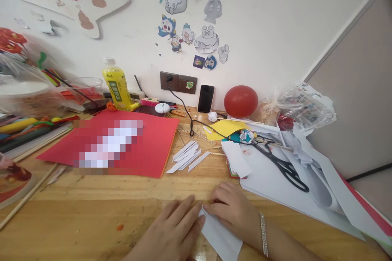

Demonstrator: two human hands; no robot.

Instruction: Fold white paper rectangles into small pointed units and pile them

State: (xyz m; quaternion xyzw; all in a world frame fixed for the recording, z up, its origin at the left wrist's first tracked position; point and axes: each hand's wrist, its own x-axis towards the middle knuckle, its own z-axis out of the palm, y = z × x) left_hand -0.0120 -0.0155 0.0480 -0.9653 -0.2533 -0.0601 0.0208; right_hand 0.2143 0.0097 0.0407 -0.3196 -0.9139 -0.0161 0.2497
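White paper (222, 236) is held by both hands (179, 228) (229, 208); paper strips (185, 155) lie beyond, black scissors (274, 159) rightward.

White paper (219, 234) on wooden table (76, 216)

There are two hands (176, 228) (231, 210), one balloon (241, 101), one phone (206, 98), one bottle (116, 85).

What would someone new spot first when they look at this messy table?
Probably the round red balloon, near the wall, right of the phone. The big red sheet on the left of the table stands out too, with a yellow bottle behind it. At the front, the left hand and right hand touch a white paper.
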